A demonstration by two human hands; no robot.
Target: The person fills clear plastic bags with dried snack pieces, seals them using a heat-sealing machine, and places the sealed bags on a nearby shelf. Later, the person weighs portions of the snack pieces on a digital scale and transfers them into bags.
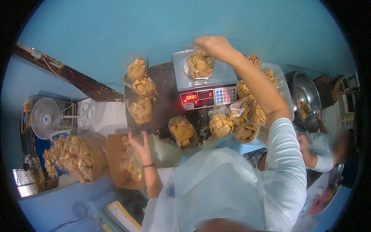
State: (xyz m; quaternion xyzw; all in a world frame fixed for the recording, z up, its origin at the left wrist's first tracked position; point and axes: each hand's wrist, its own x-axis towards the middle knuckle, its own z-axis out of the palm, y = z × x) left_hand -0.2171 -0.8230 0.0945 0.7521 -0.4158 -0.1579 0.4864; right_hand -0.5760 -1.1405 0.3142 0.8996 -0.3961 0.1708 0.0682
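Observation:
My right hand (213, 46) is at the top of a clear plastic bag of flat fried snack pieces (200, 66), its fingers closed on the bag's neck. That bag is on the plate of a digital scale (223, 74), whose red display shows zeros. My left hand (141, 146) is over the right part of a cardboard box (117, 162), fingers spread, holding nothing. Filled bags lie in the box. Three filled bags (142, 87) line the table's left edge, and another bag (182, 132) lies before the scale. Several more bags (221, 124) are grouped right of the scale.
Large filled bags (76, 156) stand in another box at the left, near a white fan (46, 118). At the right, a co-worker (321, 148) has a hand near a big metal bowl (307, 101) of food pieces. A blue wall (162, 26) rises behind the scale.

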